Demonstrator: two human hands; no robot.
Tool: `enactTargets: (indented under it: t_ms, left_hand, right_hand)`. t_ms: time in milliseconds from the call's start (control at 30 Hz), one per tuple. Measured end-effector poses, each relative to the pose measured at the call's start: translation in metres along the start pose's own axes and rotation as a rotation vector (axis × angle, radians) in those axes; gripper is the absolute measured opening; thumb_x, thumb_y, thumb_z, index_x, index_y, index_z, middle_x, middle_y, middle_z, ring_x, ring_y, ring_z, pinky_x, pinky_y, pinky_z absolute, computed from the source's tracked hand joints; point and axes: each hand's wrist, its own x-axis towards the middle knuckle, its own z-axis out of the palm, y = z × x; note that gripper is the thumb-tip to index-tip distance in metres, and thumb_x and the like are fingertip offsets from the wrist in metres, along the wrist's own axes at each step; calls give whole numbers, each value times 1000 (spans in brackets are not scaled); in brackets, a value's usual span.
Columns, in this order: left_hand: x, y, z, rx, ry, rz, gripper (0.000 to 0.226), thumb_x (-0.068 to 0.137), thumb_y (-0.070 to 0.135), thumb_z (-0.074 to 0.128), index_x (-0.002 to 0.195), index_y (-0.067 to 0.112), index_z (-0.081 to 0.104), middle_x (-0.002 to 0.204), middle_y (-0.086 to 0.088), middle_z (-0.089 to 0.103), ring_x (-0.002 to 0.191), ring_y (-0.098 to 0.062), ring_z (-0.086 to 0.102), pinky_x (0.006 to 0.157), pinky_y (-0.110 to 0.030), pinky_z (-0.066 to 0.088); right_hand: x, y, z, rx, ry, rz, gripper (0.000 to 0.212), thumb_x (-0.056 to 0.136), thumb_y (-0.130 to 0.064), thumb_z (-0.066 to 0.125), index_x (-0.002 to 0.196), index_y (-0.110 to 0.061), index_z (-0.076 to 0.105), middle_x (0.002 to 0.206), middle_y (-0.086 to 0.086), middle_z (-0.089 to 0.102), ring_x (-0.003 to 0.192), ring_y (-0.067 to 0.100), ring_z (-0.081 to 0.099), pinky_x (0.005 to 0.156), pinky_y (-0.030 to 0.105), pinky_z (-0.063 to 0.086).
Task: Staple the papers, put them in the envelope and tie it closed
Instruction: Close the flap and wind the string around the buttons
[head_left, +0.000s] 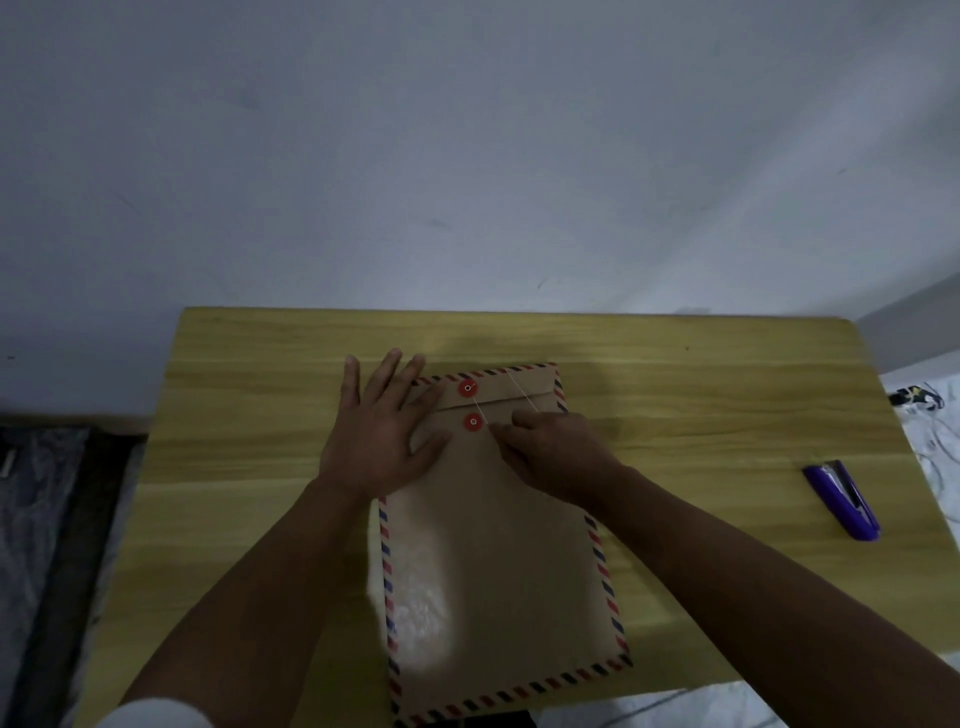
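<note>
A brown envelope (498, 561) with a red-and-blue striped border lies lengthwise on the wooden table (249, 415), its flap folded down at the far end. Two red buttons show: one on the flap (467, 387), one just below it (472, 422). A thin white string (519, 391) runs from the flap button down past the lower button to my right hand (556, 452), whose fingers pinch it. My left hand (382, 426) lies flat with fingers spread on the envelope's far left corner. No papers are visible.
A purple stapler (844, 501) lies near the table's right edge. Cables and a white surface (924, 410) sit beyond that edge. A wall rises behind the table; dark flooring lies to the left.
</note>
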Motion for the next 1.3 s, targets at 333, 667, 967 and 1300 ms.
enactTargets:
  t_ms: [333, 667, 967, 1300]
  left_hand:
    - [-1, 1, -3, 7, -135, 3, 110, 79, 97, 29, 161, 25, 29, 173, -2, 11, 161, -23, -2, 126, -61, 4]
    - [-3, 4, -12, 36, -211, 48, 130, 66, 107, 28, 164, 22, 19, 174, -7, 3, 160, -29, -6, 125, -64, 3]
    - [-1, 3, -16, 13, -244, 18, 138, 61, 109, 29, 165, 19, 9, 173, -3, -8, 159, -21, -15, 126, -60, -5]
    - [-1, 4, -17, 35, -264, 8, 141, 60, 110, 26, 165, 19, 5, 173, -3, -11, 158, -20, -19, 126, -59, -4]
  right_hand:
    - [8, -16, -1, -146, -219, 22, 35, 106, -30, 42, 132, -9, 53, 101, 9, 57, 73, 18, 46, 54, 30, 27]
    - [38, -31, 0, -127, -246, -58, 26, 101, -23, 48, 119, -14, 64, 111, 7, 62, 87, 29, 65, 57, 35, 38]
    - [84, 4, -19, -158, -279, -192, 17, 93, -22, 56, 99, -19, 72, 104, 3, 64, 92, 27, 65, 61, 32, 35]
    - [77, 43, -24, 30, -286, 22, 24, 99, -30, 57, 111, -18, 73, 106, 3, 69, 101, 23, 63, 83, 35, 49]
